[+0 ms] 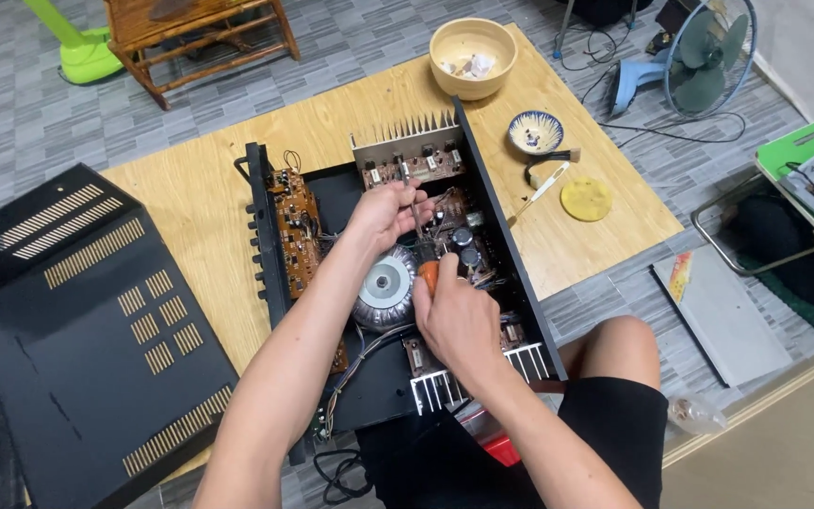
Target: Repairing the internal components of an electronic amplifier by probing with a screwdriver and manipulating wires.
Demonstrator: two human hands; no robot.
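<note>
Open amplifier chassis (332,203) sits mid wooden worktop (190,207), lid off; black vented cover (77,330) lies to its left. Right hand (459,320) has fingers closed round an orange-handled screwdriver (429,275), just right of the round silver transformer (384,287); left hand (383,215) reaches farther in, fingers pinched on a thin rod-like part above the circuit board (459,231). Far side: cream bowl (473,57); right, small patterned dish (535,131) and yellow disc (585,199).
</note>
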